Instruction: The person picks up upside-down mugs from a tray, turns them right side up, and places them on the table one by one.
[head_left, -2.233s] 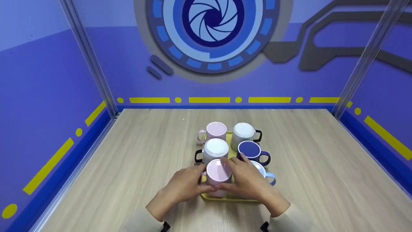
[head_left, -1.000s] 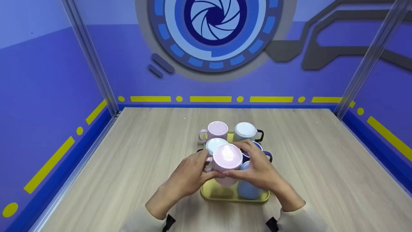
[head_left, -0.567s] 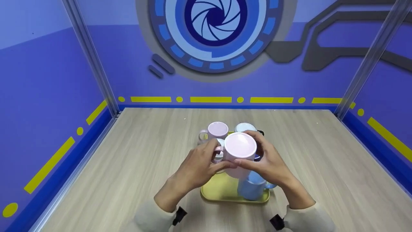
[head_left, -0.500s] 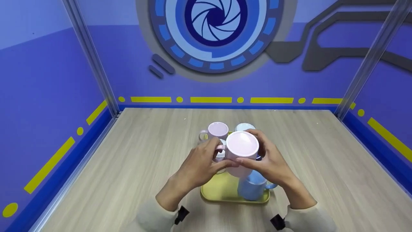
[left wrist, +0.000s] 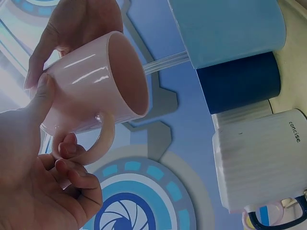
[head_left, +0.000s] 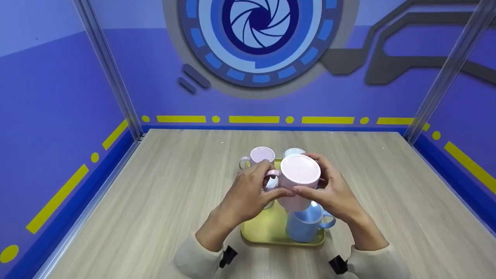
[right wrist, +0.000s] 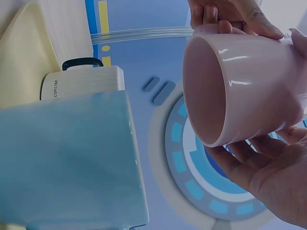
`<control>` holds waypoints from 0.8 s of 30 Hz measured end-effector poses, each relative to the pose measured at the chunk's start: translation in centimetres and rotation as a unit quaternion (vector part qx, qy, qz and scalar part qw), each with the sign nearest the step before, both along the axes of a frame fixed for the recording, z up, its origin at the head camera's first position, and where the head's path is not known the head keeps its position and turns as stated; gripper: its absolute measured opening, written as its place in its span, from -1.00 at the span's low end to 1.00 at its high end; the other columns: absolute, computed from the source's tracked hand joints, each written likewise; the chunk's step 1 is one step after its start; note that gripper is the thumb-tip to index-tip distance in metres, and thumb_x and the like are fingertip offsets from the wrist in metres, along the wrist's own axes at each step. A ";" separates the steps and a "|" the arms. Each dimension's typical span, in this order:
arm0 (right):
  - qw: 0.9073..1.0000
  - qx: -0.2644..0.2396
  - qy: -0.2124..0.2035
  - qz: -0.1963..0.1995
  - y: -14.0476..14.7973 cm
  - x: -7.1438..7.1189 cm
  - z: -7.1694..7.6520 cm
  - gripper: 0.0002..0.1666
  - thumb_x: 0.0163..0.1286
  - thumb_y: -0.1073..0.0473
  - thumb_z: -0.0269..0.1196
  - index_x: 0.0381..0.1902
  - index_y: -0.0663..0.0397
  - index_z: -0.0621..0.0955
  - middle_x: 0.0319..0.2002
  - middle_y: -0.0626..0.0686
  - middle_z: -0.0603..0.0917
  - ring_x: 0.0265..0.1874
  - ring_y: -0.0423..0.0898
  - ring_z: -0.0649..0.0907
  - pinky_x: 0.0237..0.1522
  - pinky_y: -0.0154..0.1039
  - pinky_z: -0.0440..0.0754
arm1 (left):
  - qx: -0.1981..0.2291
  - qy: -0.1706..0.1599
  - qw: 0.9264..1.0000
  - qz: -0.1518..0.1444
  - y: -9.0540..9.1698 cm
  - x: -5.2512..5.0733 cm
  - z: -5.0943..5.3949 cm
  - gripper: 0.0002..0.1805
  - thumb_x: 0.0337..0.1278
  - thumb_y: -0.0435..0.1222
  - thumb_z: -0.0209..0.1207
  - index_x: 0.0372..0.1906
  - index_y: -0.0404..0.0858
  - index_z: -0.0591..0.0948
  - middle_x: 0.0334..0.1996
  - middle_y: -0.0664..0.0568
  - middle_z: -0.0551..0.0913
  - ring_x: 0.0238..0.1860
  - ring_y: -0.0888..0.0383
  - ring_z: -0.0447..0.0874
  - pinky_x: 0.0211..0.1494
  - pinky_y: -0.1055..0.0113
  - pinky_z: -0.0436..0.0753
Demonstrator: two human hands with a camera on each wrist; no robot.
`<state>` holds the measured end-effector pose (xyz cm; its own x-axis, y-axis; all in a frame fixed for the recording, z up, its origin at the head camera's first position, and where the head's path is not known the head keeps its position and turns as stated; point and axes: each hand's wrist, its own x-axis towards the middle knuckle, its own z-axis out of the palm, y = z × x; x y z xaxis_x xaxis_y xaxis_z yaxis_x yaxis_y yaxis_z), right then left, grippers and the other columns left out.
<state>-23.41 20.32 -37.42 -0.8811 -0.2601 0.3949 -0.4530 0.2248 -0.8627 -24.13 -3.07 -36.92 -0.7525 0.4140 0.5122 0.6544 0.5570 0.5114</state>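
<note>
A pink mug [head_left: 299, 170] is lifted above the yellow tray [head_left: 259, 230], its base up and its open mouth facing down. My left hand [head_left: 248, 190] holds it on the handle side, with fingers at the handle and the thumb against the wall. My right hand [head_left: 333, 188] grips the opposite side, thumb in front and fingers behind. Under the held mug, a light blue mug [head_left: 304, 228] stands mouth up at the tray's front right corner. A white mug marked "concise" [left wrist: 264, 158] is largely covered by my left hand in the head view.
Another pink mug [head_left: 262, 155] stands at the back left of the tray, beside a white mug [head_left: 293, 152] partly hidden. The dark blue mug [left wrist: 240, 84] shows in the left wrist view. Blue panels [head_left: 193, 104] enclose the wooden table [head_left: 186, 166].
Both hands have lifted the pink mug from the tray's front left and carried it up and to the right. The front left of the tray is now bare.
</note>
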 end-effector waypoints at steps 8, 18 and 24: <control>1.000 0.016 0.015 -0.013 -0.2 0.0 -0.1 -0.04 0.12 0.30 0.56 0.45 0.01 0.39 0.22 0.03 0.60 0.09 0.02 0.64 0.02 -0.21 0.69 | 0.006 -0.011 1.000 0.002 -0.1 0.0 -0.3 -0.42 0.12 0.25 0.32 -0.14 -0.14 0.47 -0.41 0.14 0.43 -0.34 0.26 0.39 -0.29 0.41 0.36; 0.999 0.014 0.019 -0.040 -0.4 -0.1 -0.3 -0.10 0.10 0.27 0.58 0.39 0.01 0.45 0.15 0.03 0.65 0.02 0.02 0.66 -0.04 -0.21 0.70 | -0.005 0.004 1.000 0.015 -0.2 -0.3 -0.4 -0.39 0.08 0.31 0.32 -0.18 -0.11 0.45 -0.45 0.19 0.35 -0.41 0.29 0.34 -0.39 0.45 0.27; 0.999 0.021 0.018 -0.045 -0.4 -0.2 -0.3 -0.10 0.08 0.26 0.60 0.37 0.01 0.46 0.12 0.02 0.67 0.00 0.01 0.66 -0.04 -0.21 0.68 | 0.002 -0.008 1.000 0.000 -0.4 -0.7 -0.7 -0.40 0.06 0.29 0.36 -0.17 -0.11 0.49 -0.42 0.18 0.45 -0.40 0.30 0.39 -0.40 0.46 0.34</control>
<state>-23.60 19.97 -37.75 -0.8869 -0.1977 0.4174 -0.4602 0.3022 -0.8348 -24.81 -3.45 -37.62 -0.7606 0.4126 0.5012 0.6463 0.5544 0.5244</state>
